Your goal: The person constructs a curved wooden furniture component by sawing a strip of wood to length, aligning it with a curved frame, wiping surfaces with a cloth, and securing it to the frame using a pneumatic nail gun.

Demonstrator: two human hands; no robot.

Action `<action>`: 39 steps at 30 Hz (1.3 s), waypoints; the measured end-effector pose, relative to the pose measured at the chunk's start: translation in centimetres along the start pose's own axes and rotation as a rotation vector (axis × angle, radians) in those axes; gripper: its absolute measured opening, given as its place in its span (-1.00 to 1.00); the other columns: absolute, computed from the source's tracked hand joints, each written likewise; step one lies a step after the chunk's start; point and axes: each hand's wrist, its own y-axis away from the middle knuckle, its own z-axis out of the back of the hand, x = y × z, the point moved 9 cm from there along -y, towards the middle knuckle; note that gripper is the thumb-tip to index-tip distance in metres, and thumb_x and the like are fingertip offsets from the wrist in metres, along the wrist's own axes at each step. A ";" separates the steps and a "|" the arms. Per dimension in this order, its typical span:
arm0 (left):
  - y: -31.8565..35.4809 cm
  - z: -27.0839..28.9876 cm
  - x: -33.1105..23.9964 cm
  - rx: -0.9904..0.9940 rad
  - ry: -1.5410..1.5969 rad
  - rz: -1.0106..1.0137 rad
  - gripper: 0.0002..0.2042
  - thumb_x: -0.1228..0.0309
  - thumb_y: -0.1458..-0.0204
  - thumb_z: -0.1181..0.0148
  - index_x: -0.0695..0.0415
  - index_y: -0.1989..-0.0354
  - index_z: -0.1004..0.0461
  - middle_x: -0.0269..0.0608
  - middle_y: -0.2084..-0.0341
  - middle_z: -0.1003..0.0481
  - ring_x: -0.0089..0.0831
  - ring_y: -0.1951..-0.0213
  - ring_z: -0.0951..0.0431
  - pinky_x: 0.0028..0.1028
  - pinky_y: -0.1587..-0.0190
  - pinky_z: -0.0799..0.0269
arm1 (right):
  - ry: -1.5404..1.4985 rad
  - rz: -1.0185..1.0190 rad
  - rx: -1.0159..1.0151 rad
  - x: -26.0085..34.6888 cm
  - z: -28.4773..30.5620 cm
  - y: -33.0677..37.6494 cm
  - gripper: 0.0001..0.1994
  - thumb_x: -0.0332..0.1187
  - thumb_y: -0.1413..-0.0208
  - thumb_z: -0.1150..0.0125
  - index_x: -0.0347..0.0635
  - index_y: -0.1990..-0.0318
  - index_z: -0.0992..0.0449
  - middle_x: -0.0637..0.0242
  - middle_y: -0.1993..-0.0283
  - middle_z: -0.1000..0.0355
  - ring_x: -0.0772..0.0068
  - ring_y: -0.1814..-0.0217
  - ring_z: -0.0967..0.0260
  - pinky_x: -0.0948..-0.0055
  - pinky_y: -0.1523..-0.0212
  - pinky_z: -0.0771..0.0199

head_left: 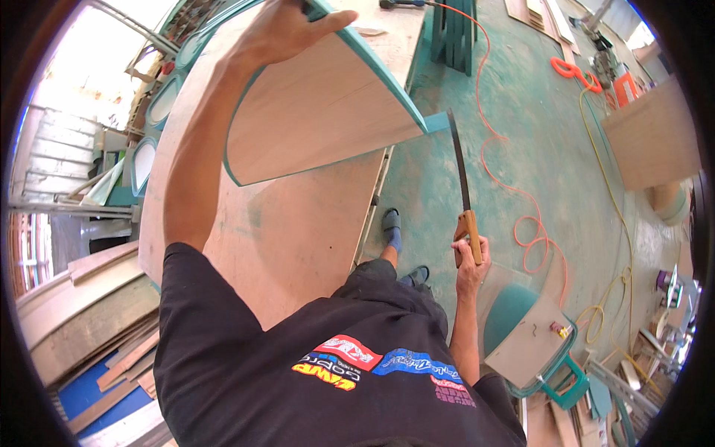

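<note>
A curved wooden panel (320, 112) with teal edging stands tilted on the workbench. My left hand (287, 33) grips its upper edge, the thumb lying over the teal rim. From the panel's right corner a short teal end piece (438, 122) juts out past the bench edge. My right hand (471, 261) is closed round the wooden handle of a handsaw (459, 160). The dark blade points away from me, and its tip end lies at the teal piece. Whether the teeth have cut into the wood, I cannot tell.
The wooden workbench (298, 223) spans the left and middle. On the green floor snake an orange hose (484, 141) and a yellow hose (622, 216). A teal-framed piece (529, 335) stands at my right. Stacked boards (89, 298) lie at left; a plywood box (652, 138) is far right.
</note>
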 end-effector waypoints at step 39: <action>11.1 3.0 -0.3 -0.077 -0.226 0.093 -0.55 0.03 -0.19 -0.32 0.27 0.26 -0.49 -0.11 0.44 -0.45 -0.31 0.31 -0.45 -0.27 0.12 -0.41 | 0.412 0.102 0.242 -0.1 -4.9 -0.8 -0.78 -0.33 -0.26 -0.31 -0.20 0.20 -0.36 0.08 0.48 -0.42 0.16 0.46 -0.48 0.28 0.40 -0.44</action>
